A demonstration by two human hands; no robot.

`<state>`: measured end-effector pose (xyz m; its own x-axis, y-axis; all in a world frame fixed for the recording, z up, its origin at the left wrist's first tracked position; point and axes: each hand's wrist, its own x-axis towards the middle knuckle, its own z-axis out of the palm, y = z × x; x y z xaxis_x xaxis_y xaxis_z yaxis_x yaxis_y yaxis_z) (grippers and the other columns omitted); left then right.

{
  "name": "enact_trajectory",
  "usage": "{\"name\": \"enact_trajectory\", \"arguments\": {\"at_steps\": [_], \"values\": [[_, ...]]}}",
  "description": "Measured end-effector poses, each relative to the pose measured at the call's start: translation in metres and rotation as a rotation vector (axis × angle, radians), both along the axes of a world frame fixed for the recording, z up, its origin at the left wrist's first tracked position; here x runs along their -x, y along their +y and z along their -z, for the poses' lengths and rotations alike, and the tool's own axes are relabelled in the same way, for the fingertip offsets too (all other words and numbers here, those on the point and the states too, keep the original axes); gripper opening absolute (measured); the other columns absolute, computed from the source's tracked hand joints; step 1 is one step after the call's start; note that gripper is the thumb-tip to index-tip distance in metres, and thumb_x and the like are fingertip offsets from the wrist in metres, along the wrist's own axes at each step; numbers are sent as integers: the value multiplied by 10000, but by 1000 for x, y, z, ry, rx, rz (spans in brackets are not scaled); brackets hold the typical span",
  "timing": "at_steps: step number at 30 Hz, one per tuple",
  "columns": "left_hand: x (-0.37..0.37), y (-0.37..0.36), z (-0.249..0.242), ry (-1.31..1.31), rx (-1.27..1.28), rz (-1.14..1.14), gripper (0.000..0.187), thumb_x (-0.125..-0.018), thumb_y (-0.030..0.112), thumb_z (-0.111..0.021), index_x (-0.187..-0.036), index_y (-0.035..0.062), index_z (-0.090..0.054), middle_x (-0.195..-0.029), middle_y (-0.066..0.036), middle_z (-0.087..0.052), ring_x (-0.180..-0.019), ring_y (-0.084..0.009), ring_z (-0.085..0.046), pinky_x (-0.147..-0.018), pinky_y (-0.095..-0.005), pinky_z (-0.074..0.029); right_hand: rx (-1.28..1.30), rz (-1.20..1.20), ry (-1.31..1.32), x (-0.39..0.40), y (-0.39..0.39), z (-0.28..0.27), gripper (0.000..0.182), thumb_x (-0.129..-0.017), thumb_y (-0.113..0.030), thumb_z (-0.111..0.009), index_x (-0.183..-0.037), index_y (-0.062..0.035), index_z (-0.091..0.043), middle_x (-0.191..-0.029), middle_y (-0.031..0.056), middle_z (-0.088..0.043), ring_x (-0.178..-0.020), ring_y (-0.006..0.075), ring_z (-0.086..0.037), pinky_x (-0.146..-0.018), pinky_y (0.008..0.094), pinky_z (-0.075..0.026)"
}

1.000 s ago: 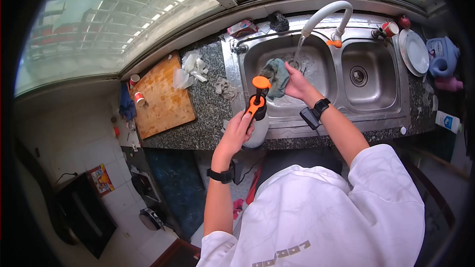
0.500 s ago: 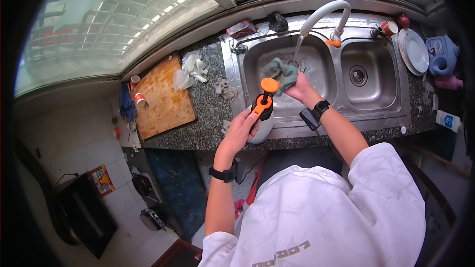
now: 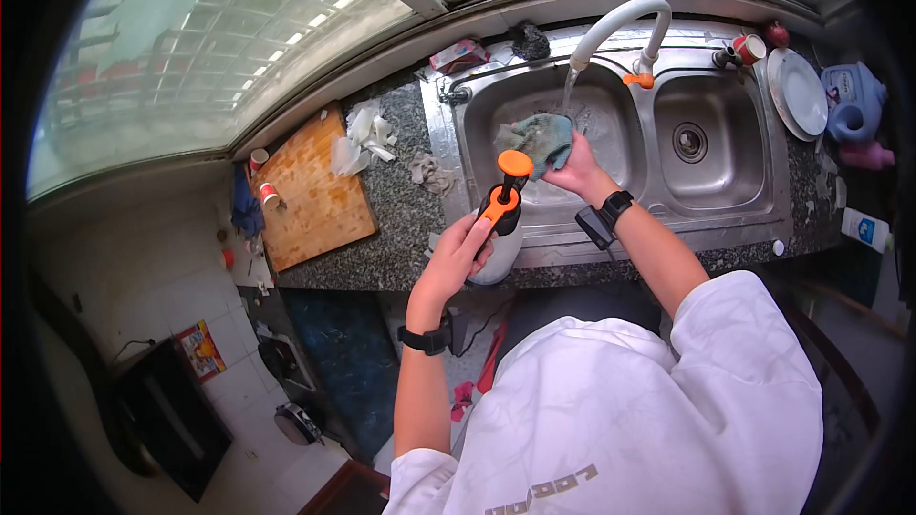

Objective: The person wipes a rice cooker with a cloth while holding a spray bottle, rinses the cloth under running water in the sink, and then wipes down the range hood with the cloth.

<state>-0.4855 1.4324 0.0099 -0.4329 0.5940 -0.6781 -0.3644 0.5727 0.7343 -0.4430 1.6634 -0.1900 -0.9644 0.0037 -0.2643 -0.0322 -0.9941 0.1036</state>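
Note:
My left hand (image 3: 465,253) grips the black and orange handle of a pump spray bottle (image 3: 498,262), whose pale body hangs over the sink's front edge. The bottle's round orange knob (image 3: 515,164) points toward the sink. In my right hand (image 3: 577,170) is a wet grey-green cloth (image 3: 542,139), held over the left basin (image 3: 611,172). Water runs from the white faucet (image 3: 625,11) down behind the cloth. The fingers of my right hand are partly hidden by the cloth.
A wooden cutting board (image 3: 315,195) lies at the left, with crumpled plastic (image 3: 363,138) and a grey rag (image 3: 431,174) beside it. The right basin (image 3: 716,148) adjoins the left. White plates (image 3: 798,95) and a blue jug (image 3: 852,100) stand at the far right.
The cloth looks more spread out and covers more of my right hand's fingertips. My left hand and the spray bottle have shifted slightly left.

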Motion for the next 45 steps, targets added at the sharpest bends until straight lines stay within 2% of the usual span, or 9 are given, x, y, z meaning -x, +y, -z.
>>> {"name": "enact_trajectory", "arguments": {"at_steps": [9,18,21,27,29,36,42,44,45], "values": [[5,-5,10,-65,-79,-48,249,-1052,242,-445,-1015,24,-560,-683,21,-487,-539,-42,-400,-469,-206,-307,8,-67,185,2,3,-7,577,-1024,-347,-319,-1457,7,-459,-1502,190,-472,-1368,299,-483,-1175,453,-338],[5,-1,9,-66,-38,14,266,-1056,274,-458,-1017,37,-573,-687,24,-498,-540,-38,-397,-478,-208,-313,11,-4,88,-2,15,6,634,-986,-475,-395,-1401,-12,-521,-1461,200,-511,-1357,381,-474,-1172,501,-327],[4,-2,3,-43,19,-4,251,-1051,255,-454,-1017,37,-575,-675,26,-494,-537,-38,-397,-473,-206,-309,-54,-29,161,0,20,17,615,-987,-478,-404,-1374,-21,-545,-1447,199,-526,-1357,366,-478,-1171,504,-327],[3,1,-1,11,-36,41,251,-1050,243,-450,-1019,28,-576,-665,24,-490,-530,-40,-401,-467,-208,-310,149,-80,448,4,12,31,628,-1005,-470,-352,-1438,-37,-486,-1511,151,-478,-1362,320,-483,-1181,480,-324],[4,-3,6,-1,-62,23,271,-1055,262,-454,-1020,25,-581,-666,24,-491,-532,-40,-401,-471,-210,-313,-60,-90,109,5,9,4,612,-1014,-441,-324,-1448,-38,-479,-1511,136,-483,-1352,313,-495,-1173,475,-341],[2,5,4,-7,-22,24,289,-1048,272,-452,-1006,13,-574,-664,15,-479,-556,-59,-420,-506,-229,-351,-74,3,123,0,11,-9,596,-1014,-433,-325,-1406,-31,-523,-1512,113,-490,-1376,322,-476,-1177,479,-338],[-2,-7,10,21,-25,-104,346,-1060,315,-422,-1019,17,-592,-666,11,-494,-542,-56,-414,-489,-219,-326,23,32,129,-1,17,-7,551,-1025,-447,-394,-1350,-35,-560,-1503,163,-484,-1348,339,-503,-1171,512,-347],[-2,-21,18,33,-43,-167,360,-1055,329,-416,-1009,15,-587,-661,5,-494,-537,-61,-418,-487,-222,-331,-142,-30,-107,1,13,-5,451,-1042,-438,-429,-1206,-63,-620,-1268,144,-637,-1171,306,-615,-1050,461,-468],[-3,-27,20,45,-63,-234,374,-1051,342,-411,-999,13,-582,-656,-1,-494,-533,-67,-422,-486,-226,-335,-140,-27,-109,5,11,12,451,-1042,-438,-429,-1206,-63,-620,-1268,144,-637,-1171,306,-615,-1050,461,-468]]}}
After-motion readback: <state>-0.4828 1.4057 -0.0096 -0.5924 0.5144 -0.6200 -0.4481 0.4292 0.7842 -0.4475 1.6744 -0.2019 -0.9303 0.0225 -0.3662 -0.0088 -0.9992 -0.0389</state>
